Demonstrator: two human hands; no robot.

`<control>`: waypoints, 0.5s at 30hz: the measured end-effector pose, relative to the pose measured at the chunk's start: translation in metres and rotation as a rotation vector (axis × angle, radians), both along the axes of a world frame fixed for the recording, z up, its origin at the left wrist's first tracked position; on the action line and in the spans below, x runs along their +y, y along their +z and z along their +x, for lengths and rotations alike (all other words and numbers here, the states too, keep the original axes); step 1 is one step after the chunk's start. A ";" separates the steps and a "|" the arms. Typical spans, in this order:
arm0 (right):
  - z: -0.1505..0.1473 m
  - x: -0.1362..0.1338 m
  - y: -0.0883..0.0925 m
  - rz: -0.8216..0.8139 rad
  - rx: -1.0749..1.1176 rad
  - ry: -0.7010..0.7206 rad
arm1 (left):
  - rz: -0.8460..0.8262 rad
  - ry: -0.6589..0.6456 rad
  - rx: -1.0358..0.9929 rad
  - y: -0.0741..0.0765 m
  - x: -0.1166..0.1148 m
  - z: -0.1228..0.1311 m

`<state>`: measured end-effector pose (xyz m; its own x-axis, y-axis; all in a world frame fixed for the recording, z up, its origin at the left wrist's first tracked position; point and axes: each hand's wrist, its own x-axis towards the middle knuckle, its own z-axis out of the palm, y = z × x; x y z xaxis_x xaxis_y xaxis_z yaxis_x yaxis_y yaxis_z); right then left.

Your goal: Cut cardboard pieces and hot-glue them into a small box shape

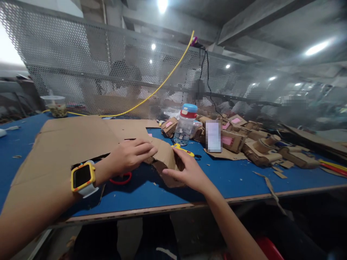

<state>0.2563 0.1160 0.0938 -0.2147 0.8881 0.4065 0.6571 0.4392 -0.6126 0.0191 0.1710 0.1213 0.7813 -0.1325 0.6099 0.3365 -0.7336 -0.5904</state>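
My left hand, with a yellow watch on its wrist, is closed on a folded piece of brown cardboard above the blue table. My right hand grips the same piece from the right, fingers curled round its edge. A large flat cardboard sheet lies to the left under my left forearm. A yellow-handled cutter lies just behind my right hand. Red-handled scissors show partly below my left hand.
A clear bottle with a blue and red lid stands behind the cardboard. A pile of folded cardboard pieces with pink labels fills the right. A plastic cup stands far left by the mesh screen. A yellow cable hangs across.
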 end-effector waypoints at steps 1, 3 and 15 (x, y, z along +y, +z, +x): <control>0.000 0.000 0.000 0.005 0.002 -0.003 | -0.009 -0.007 -0.010 -0.002 -0.001 0.001; 0.000 -0.001 0.000 0.012 0.007 -0.005 | -0.019 -0.006 -0.031 -0.007 -0.004 0.002; 0.002 0.001 0.000 -0.015 0.046 0.023 | -0.061 0.012 -0.033 -0.013 -0.009 0.003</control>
